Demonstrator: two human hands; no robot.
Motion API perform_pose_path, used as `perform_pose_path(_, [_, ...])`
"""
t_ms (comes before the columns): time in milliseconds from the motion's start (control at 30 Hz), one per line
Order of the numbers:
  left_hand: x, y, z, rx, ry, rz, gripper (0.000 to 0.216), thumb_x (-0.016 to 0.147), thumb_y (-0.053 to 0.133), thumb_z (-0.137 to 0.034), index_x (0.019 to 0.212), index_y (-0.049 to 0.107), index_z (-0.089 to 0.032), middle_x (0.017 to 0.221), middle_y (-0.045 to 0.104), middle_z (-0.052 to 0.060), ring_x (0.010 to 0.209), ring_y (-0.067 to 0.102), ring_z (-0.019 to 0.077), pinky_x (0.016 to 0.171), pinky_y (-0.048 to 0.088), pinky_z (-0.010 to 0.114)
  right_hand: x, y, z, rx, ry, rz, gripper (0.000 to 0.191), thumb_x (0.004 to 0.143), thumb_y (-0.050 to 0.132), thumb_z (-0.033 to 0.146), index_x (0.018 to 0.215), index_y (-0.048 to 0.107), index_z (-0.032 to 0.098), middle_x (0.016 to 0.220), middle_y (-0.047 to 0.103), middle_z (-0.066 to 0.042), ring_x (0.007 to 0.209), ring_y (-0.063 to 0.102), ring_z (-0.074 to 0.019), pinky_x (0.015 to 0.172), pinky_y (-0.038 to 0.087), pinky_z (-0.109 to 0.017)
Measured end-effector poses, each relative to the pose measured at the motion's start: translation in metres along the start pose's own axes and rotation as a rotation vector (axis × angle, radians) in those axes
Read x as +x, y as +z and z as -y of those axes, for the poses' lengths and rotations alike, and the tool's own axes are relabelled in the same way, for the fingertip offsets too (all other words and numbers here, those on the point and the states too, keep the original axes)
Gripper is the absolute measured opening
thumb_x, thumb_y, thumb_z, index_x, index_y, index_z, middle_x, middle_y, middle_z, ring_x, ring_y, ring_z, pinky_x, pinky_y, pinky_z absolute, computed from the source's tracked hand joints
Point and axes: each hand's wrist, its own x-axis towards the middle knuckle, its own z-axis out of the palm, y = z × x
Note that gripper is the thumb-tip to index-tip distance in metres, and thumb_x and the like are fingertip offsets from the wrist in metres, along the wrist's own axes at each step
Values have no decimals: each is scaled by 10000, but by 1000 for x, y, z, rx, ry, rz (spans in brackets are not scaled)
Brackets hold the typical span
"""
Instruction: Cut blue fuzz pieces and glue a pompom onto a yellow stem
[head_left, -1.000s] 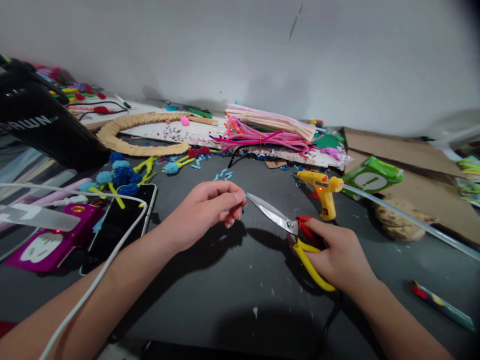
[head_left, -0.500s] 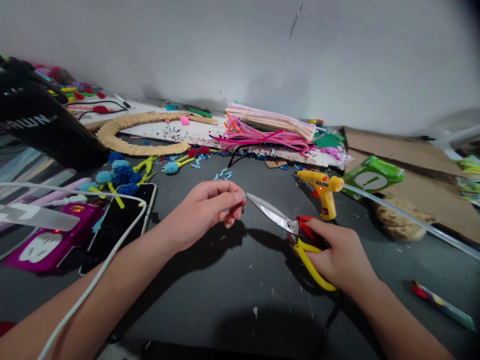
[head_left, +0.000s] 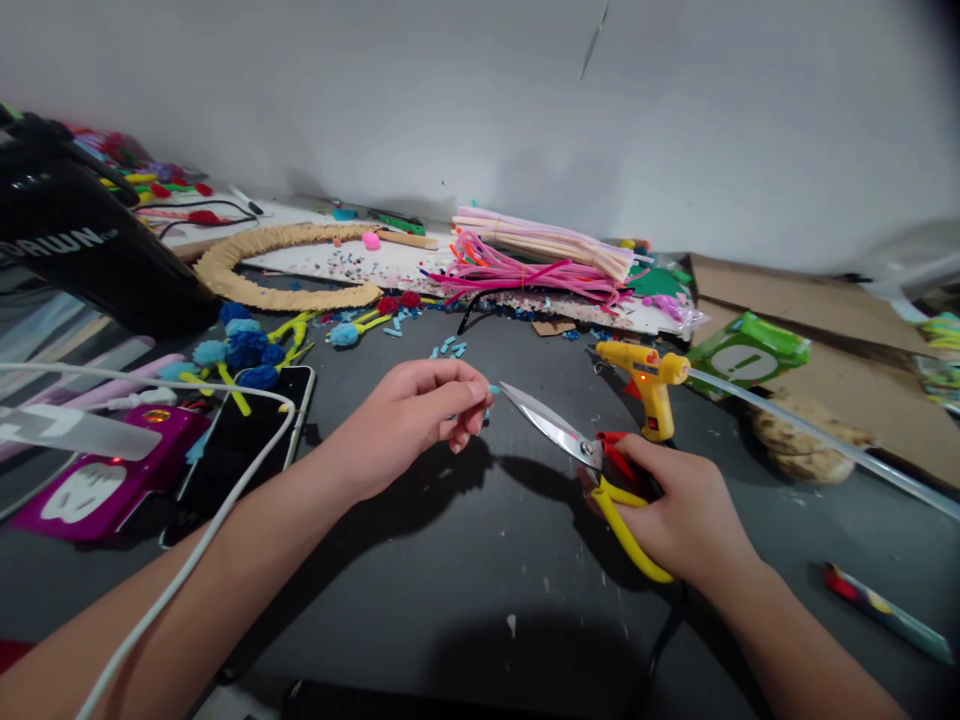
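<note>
My left hand [head_left: 409,415] hovers over the dark tabletop [head_left: 480,590] with its fingers pinched on a small light-blue piece [head_left: 493,390] that barely sticks out past the fingertips. My right hand [head_left: 686,520] grips the yellow and red handles of the scissors [head_left: 581,455]. The steel blades are together and point left, their tip a short gap from the blue piece. A yellow glue gun [head_left: 646,385] stands just behind the scissors, a red light showing on it.
Left: phone [head_left: 244,440] with white cable [head_left: 187,560], magenta device [head_left: 90,480], blue pompoms [head_left: 240,350], black bag [head_left: 82,250]. Behind: tan ring [head_left: 281,265], pink pipe cleaners [head_left: 525,270], blue scraps [head_left: 446,350]. Right: green packet [head_left: 746,350], cardboard [head_left: 810,300], clear glue stick [head_left: 817,435].
The scissors' tip has drawn slightly right, away from my left fingertips, so the blue piece now shows in the gap. Both hands otherwise stay in place.
</note>
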Motion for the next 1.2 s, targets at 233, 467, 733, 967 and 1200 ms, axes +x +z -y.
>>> perform_pose_path(233, [0,0,0,10,-7,11,179,854,660,-294,778,624,-136,665,573,2,583,498,80,555,415,195,-1,1,-2,-8,4,25,198,715,667,362,852,677,221,656,653,17,581,577,-147,552,422,-240])
perform_pose_path(467, [0,-1,2,10,-1,32,189,873,652,-299,782,621,-136,673,576,3,592,502,74,555,412,183,-1,2,-1,-6,5,37,190,719,661,341,860,689,217,666,666,14,580,584,-147,549,421,-239])
perform_pose_path(733, [0,-1,1,28,-4,23,193,856,665,-308,768,625,-141,673,574,6,590,502,85,553,412,201,-2,2,-2,-4,-1,22,182,725,651,348,843,692,216,656,657,11,558,566,-143,549,421,-240])
perform_pose_path(967, [0,-1,1,3,-2,40,171,871,655,-281,782,626,-138,681,578,2,594,508,73,555,414,185,-1,3,-2,14,-10,28,171,731,648,344,822,685,204,661,650,3,557,546,-142,546,415,-241])
perform_pose_path(1200, [0,-2,1,-38,-24,57,181,879,651,-282,779,620,-135,674,575,3,586,504,67,553,416,178,-1,2,-2,29,-10,46,166,741,636,332,826,693,201,673,651,-4,568,548,-147,560,422,-245])
